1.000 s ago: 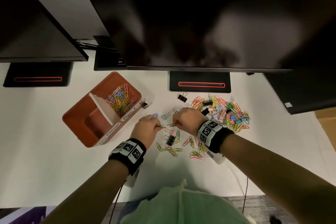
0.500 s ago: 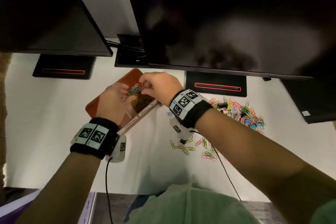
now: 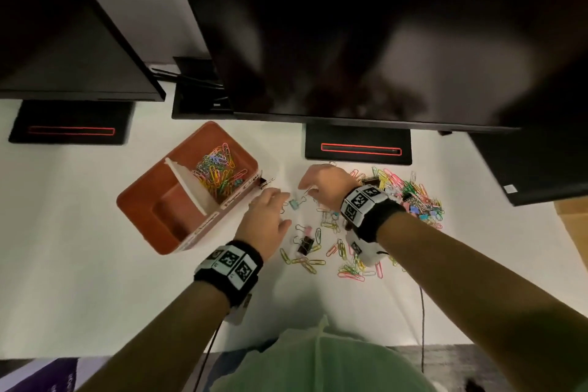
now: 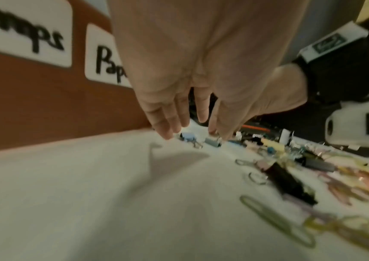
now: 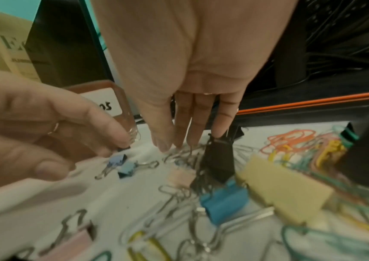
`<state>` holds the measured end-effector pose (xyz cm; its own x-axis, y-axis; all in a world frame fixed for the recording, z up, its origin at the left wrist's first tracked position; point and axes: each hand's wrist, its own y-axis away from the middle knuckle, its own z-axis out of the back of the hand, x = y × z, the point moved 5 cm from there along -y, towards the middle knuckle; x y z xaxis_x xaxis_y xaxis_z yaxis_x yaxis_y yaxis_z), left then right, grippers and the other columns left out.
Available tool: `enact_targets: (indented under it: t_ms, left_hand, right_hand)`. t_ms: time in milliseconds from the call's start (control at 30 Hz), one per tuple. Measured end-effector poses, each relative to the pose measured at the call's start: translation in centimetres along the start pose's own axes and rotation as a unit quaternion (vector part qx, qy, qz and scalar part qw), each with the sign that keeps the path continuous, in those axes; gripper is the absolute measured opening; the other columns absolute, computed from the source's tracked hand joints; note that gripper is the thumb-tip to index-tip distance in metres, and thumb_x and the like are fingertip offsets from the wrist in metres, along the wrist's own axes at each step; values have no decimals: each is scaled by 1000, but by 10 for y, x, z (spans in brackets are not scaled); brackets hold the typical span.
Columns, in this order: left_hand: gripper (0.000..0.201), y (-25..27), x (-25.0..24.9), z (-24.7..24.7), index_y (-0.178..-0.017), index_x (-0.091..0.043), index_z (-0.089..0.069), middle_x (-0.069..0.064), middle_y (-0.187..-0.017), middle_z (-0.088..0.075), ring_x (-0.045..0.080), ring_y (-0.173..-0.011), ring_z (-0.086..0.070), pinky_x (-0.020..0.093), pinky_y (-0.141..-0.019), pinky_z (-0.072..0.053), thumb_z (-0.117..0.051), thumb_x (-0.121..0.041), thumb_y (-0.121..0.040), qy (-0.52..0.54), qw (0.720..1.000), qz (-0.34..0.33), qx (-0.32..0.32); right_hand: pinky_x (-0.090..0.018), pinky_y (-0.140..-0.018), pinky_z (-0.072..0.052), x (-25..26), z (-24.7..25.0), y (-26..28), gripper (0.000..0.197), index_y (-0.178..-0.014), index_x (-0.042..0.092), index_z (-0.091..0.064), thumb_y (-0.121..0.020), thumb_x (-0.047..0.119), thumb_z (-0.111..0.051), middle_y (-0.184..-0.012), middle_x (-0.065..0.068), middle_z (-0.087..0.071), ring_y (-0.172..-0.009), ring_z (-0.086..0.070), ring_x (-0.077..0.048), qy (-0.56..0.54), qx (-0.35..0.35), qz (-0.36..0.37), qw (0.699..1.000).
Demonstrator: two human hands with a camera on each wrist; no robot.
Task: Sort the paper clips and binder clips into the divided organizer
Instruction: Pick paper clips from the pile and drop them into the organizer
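White desk lay under us, with dark screens (image 3: pixel 350 25) standing over its far edge.

We saw the red-brown organizer (image 3: pixel 143 197) at about ten o'clock from our hands. Its far part held a heap of bright paper clips (image 3: pixel 219 172). Its near part looked bare. A white wall (image 3: pixel 191 181) split the two parts, so each kind could get its own home. We think that was why the box sat so close: a short reach for every clip.

Two small blue binder clips (image 3: pixel 296 203) lay on the desk between our hands. Our left hand (image 3: pixel 265 219) hung just over them with its fingers (image 4: pixel 167 121) nearly straight and a little spread. It held nothing. Our right hand (image 3: pixel 324 183) was at two o'clock from the left one, with its fingers (image 5: pixel 190 127) pointing down at some wire clips and a black binder clip (image 5: pixel 219 159). They were straight too, and we could not see them gripping a thing.

At three o'clock from the hands sat the big mixed pile (image 3: pixel 410 197). More loose clips (image 3: pixel 318 251) lay at six o'clock, with a black binder clip among them. We guess lots of sorting was left, and that the blue clips came next.
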<state>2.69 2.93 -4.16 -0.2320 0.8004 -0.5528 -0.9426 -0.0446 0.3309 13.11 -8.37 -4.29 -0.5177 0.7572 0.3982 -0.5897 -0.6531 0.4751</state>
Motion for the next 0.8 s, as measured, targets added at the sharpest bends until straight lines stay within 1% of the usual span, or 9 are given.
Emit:
enact_targets:
  t_ms: [200,267,333,400,500,567,633,700,800]
  left_hand:
    - [37,-15,7,-11,-119,-12,-54,7,-120,-50,24,-110,-47,36,-95,-44,-59,-6,-83,-8,1000,13,-26]
    - [35,-16,12,-11,-115,-11,-57,9,-115,-51,25,-105,-49,39,-92,-46,-61,-7,-81,5,999,19,-26]
    - [31,-16,17,-11,-110,-11,-59,9,-111,-49,25,-99,-51,38,-89,-48,-62,-6,-79,11,999,19,-35]
    - [26,-12,20,-10,-104,-10,-60,8,-108,-48,22,-94,-52,34,-86,-50,-60,-3,-80,18,999,17,-46]
    - [21,-7,24,-10,-101,-10,-60,7,-106,-48,22,-88,-54,37,-81,-52,-57,-3,-82,30,997,22,-63]
    - [22,-5,27,-11,-103,-10,-59,6,-107,-48,22,-91,-54,38,-82,-52,-59,-7,-82,28,997,28,-69]
    - [26,-5,26,-12,-107,-10,-58,6,-109,-49,23,-96,-52,38,-83,-51,-62,-13,-81,20,997,35,-66]
    - [31,-6,22,-12,-109,-11,-58,7,-111,-51,25,-101,-50,40,-83,-50,-63,-21,-81,10,997,43,-62]
    - [29,-11,17,-11,-108,-10,-57,8,-111,-52,26,-103,-48,39,-81,-48,-62,-24,-83,-13,997,62,-54]
  right_hand:
    - [-35,-86,-49,-6,-10,-13,18,-100,15,-63,-85,8,-56,-103,-6,-62,-98,-57,-24,-25,7,-19,999]
    - [-31,-82,-48,-9,-10,-14,15,-97,14,-64,-86,9,-55,-101,-6,-64,-96,-59,-24,-44,18,-25,999]
    - [-31,-83,-47,-11,-8,-12,16,-98,13,-65,-87,11,-53,-103,-6,-65,-96,-59,-23,-52,21,-19,998]
    - [-28,-83,-46,-14,-5,-8,17,-100,12,-64,-89,12,-51,-103,-5,-64,-95,-58,-21,-64,2,-10,998]
    - [-22,-77,-42,-21,1,3,16,-99,13,-63,-88,11,-52,-98,-2,-59,-84,-52,-14,-97,-58,-7,994]
    - [-22,-73,-42,-25,0,13,14,-98,13,-61,-87,12,-53,-92,1,-54,-79,-49,-12,-99,-60,-7,993]
    - [-21,-70,-41,-29,-6,25,12,-97,15,-60,-87,13,-53,-90,5,-50,-77,-51,-12,-79,-31,-1,996]
    - [-22,-69,-40,-35,-9,34,10,-96,17,-58,-88,17,-52,-89,6,-51,-79,-52,-13,-65,-8,-2,998]
    - [-23,-71,-42,-39,-6,39,10,-95,16,-59,-89,22,-53,-92,5,-52,-83,-53,-14,-64,-19,-16,998]
